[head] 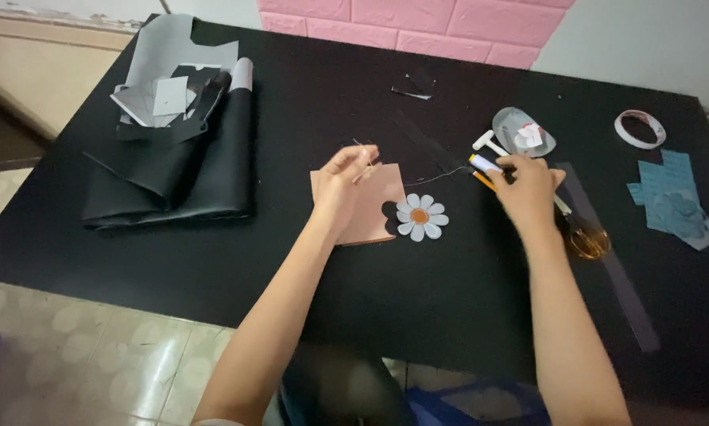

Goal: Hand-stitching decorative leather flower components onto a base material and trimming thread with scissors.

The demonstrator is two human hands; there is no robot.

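At twelve o'clock from the hands lies a small torn black-and-white wrapper scrap [415,85], flat on the matte black desk [323,102]. At two o'clock sits a clear oval plastic package [522,132] with a white and red label inside, a short white plastic tube [489,143] just beside it. Further out at two o'clock, a ring of pale tape [640,128] lies flat.

The left hand [341,185] rests on a pinkish-tan leather square [372,207] at the desk's centre, its fingers [362,155] pinched tight on a thin needle [362,150] that points up toward eleven o'clock. A dark thread [437,175] runs from it toward three o'clock, long axis nearly level, rising slightly to the right. Touching the square's right edge is a flat grey-petalled flower patch with an orange centre [420,217].

The right hand [530,189] is curled over a yellow and white pen-shaped tool [483,169], which runs from ten toward four o'clock; how firmly its fingers close on it, one cannot tell. Just at five o'clock of that hand glints an amber-handled pair of scissors [584,235].

At nine o'clock a heap of folded smooth black leather [173,177] carries grey paper pattern pieces [161,71]. At three o'clock lie dusty blue cut fabric pieces [674,197], and a long dark strip [615,272] runs toward five o'clock.
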